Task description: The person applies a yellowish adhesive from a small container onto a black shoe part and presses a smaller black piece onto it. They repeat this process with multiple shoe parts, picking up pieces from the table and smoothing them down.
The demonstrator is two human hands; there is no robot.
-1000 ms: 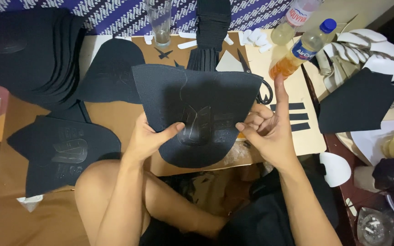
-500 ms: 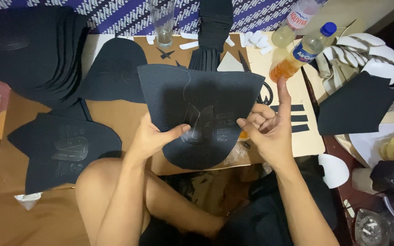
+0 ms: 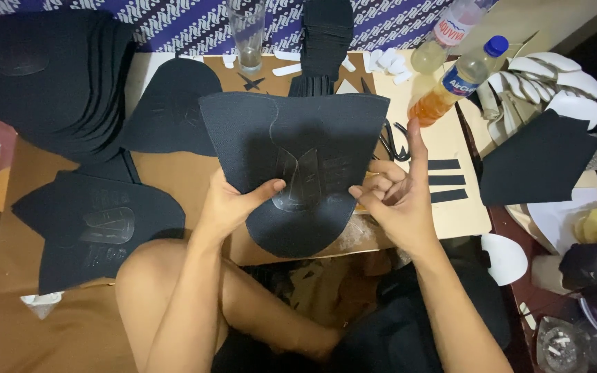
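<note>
Left hand [image 3: 233,204] grips black cutout [image 3: 295,166] mid-frame, right hand [image 3: 395,200] pinches its edge; keep it taut, flat, thumbs steady

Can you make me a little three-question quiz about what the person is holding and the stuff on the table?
1. True or false: both hands hold the big black cut-out sheet.
2. Which stands at the far edge of the table, behind the sheet? A) a clear drinking glass B) a red teapot C) a green bowl
3. What colour is the drink in the bottle with the blue cap?

Key
1. True: the left hand grips its lower left part and the right hand its right edge.
2. A, the clear drinking glass.
3. Orange.
</note>
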